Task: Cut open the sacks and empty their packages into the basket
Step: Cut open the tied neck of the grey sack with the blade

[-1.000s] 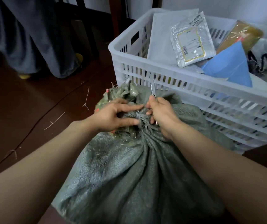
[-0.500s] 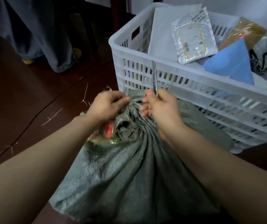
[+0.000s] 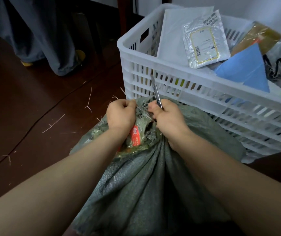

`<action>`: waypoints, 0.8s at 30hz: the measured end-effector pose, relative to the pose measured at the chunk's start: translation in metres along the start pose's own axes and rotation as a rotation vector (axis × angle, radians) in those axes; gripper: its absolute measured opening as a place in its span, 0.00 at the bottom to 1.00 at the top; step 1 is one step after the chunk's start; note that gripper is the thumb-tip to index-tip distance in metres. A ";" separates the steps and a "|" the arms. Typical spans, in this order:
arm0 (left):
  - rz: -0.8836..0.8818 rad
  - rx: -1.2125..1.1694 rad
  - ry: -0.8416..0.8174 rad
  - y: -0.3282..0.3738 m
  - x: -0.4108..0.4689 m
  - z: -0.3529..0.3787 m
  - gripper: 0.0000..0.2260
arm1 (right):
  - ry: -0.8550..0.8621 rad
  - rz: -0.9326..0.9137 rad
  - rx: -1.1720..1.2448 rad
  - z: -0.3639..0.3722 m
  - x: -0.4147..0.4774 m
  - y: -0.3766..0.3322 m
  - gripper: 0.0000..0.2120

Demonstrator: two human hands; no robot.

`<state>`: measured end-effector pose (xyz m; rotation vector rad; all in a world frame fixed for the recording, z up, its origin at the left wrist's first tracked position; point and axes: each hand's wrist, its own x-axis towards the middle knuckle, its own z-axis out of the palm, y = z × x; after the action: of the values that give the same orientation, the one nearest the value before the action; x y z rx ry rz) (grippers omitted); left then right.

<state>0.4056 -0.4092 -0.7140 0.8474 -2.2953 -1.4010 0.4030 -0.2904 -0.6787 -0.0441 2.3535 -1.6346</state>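
A grey-green woven sack [image 3: 144, 184] stands between my arms, its bunched neck pointing at the basket. My left hand [image 3: 121, 114] grips the left side of the torn neck in a fist. My right hand [image 3: 168, 118] grips the right side and also holds a utility knife [image 3: 156, 91], whose blade sticks up in front of the basket wall. A red-and-white label [image 3: 135, 135] shows on the crumpled neck between my wrists. The white slotted plastic basket [image 3: 195, 97] stands just beyond the sack and holds several packages: white mailers, a blue one, a brown one.
The floor [image 3: 34, 116] is dark brown wood with loose straw-coloured fibres scattered left of the sack. A person's legs in loose grey trousers [image 3: 39, 34] and yellow shoes stand at the upper left. A white wall lies behind the basket.
My left hand went from fingers laid on the sack's neck to a fist gripping it. Both hands pulled the neck apart, and the knife blade now rises higher against the basket.
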 end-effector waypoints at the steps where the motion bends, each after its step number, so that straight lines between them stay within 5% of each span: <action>1: 0.016 0.002 0.007 0.003 -0.002 0.001 0.17 | 0.020 -0.020 -0.012 -0.003 -0.004 -0.005 0.07; 8: 0.010 -0.095 -0.030 0.008 -0.006 0.006 0.17 | -0.075 0.212 0.227 -0.015 -0.045 -0.032 0.11; 18: 0.003 -0.189 -0.058 0.005 -0.007 0.007 0.15 | 0.017 -0.053 -0.673 -0.003 -0.053 -0.023 0.14; 24: 0.046 -0.191 -0.025 0.004 -0.008 0.011 0.18 | -0.044 0.033 -0.848 -0.003 -0.046 -0.036 0.12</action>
<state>0.4044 -0.3947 -0.7157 0.7180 -2.1420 -1.5872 0.4416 -0.2923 -0.6353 -0.2005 2.7961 -0.5123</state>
